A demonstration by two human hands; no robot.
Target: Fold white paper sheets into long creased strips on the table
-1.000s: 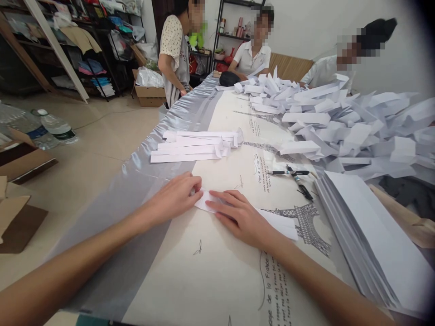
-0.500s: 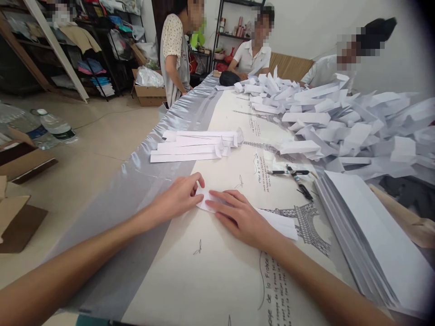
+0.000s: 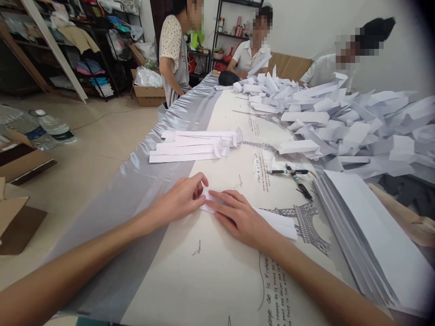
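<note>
A folded white paper strip [image 3: 279,223] lies on the tablecloth, partly hidden under my right hand [image 3: 238,213]. That hand rests flat on the strip with its fingers stretched out and slightly apart. At the strip's left end, my left hand [image 3: 181,199] has its fingers curled, with thumb and index finger closed on the paper's edge. Just beyond my hands sits a small group of folded paper strips [image 3: 190,151], laid side by side and overlapping.
A thick stack of white paper sheets [image 3: 374,240] lies at the right. Behind it spreads a large heap of folded papers [image 3: 340,117]. Two pens [image 3: 299,185] lie crossed on the printed tablecloth [image 3: 176,280]. Three people are around the far end. Cardboard boxes [image 3: 25,156] and water bottles [image 3: 56,127] stand left.
My left hand has shifted slightly right, and the strip's left end is now folded over, showing less paper. My right hand stays put. A person at the far end has raised a paper.
</note>
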